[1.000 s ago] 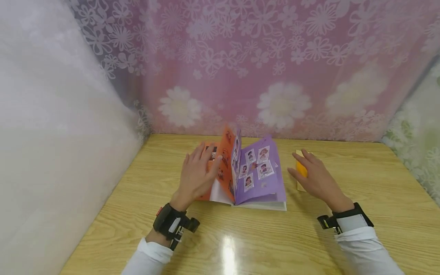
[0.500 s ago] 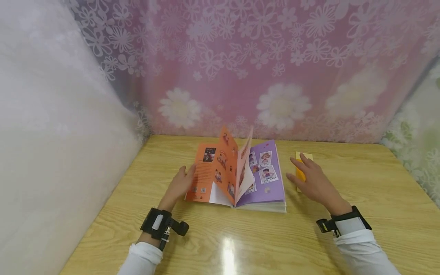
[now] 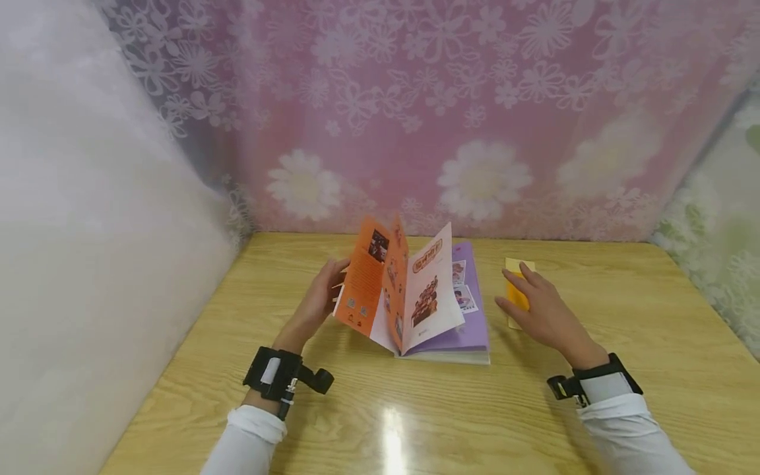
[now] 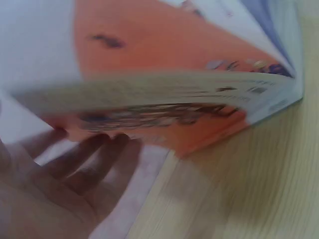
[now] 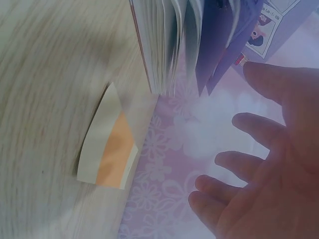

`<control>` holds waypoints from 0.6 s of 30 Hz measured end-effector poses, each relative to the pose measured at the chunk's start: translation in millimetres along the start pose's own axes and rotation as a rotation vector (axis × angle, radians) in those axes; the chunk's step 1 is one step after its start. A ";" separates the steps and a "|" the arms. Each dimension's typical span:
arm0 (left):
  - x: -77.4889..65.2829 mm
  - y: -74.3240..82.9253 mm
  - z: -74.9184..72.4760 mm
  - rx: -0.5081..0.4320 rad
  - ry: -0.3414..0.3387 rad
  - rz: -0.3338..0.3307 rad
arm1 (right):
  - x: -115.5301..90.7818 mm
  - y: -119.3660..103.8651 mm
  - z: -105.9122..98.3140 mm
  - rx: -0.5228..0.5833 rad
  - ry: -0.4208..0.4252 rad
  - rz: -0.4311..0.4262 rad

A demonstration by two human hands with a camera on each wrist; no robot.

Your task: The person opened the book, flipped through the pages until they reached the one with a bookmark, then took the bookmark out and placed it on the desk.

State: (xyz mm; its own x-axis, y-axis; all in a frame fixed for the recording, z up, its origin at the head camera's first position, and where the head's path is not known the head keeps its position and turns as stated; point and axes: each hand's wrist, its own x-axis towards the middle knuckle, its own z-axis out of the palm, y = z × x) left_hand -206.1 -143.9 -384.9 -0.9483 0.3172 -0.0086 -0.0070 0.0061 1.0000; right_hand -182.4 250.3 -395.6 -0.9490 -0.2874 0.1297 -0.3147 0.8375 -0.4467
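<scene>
A book (image 3: pixel 436 290) stands partly open on the table, its orange cover flap (image 3: pixel 362 284) lifted off the table. White and orange leaves fan upright in the middle; a purple page with portrait pictures lies at the right. My left hand (image 3: pixel 313 303) is behind the flap's left edge. In the left wrist view its outstretched fingers (image 4: pixel 114 157) touch the cover's outer side from below. My right hand (image 3: pixel 549 320) hovers with spread fingers beside the book, above a pale yellow paper piece with an orange band (image 5: pixel 112 154). Nothing is held in that hand.
The wood-grain table (image 3: pixel 356 422) ends at the back against a pink flowered curtain (image 3: pixel 380 119). A white sheet (image 3: pixel 119 251) hangs along the left side, and a green-and-white flowered one (image 3: pixel 712 244) along the right.
My left hand moved off the leaves to the left, then went behind the orange cover flap and raised it. The white leaf swung to the right over the purple page. My right hand barely moved.
</scene>
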 end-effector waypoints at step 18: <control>16.6 -30.3 124.1 1.283 -0.288 0.025 | 1.7 -4.9 8.9 0.062 -0.032 0.035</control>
State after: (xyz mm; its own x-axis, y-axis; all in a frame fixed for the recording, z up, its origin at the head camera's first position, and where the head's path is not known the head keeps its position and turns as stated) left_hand -182.2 -21.1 -415.7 -0.8412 0.5193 -0.1503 0.4655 0.8371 0.2872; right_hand -182.3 241.6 -401.0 -0.9581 -0.2738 0.0845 -0.2781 0.8171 -0.5050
